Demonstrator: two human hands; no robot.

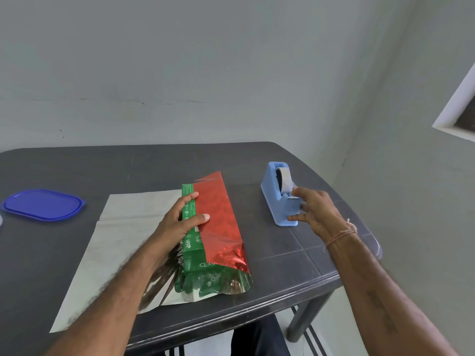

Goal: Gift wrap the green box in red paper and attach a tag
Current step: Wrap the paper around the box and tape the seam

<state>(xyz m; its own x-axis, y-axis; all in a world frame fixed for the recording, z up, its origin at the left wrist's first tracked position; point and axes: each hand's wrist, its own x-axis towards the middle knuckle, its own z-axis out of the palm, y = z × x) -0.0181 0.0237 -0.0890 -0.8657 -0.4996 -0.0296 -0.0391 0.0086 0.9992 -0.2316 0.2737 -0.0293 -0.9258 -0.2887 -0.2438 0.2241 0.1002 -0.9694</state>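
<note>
Red foil paper (218,222) half covers the green box (189,244) at mid-table (295,255), silver side spread toward 9 o'clock. My left hand (180,222) presses the paper's edge onto the box, thumb and forefinger flat. My right hand (312,209), fingers spread, touches the blue tape dispenser (275,201) at 3 o'clock.

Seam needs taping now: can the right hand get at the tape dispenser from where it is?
Probably yes. The right hand touches the tape dispenser at its cutter end, with nothing between them; the left hand pins the red paper.
</note>
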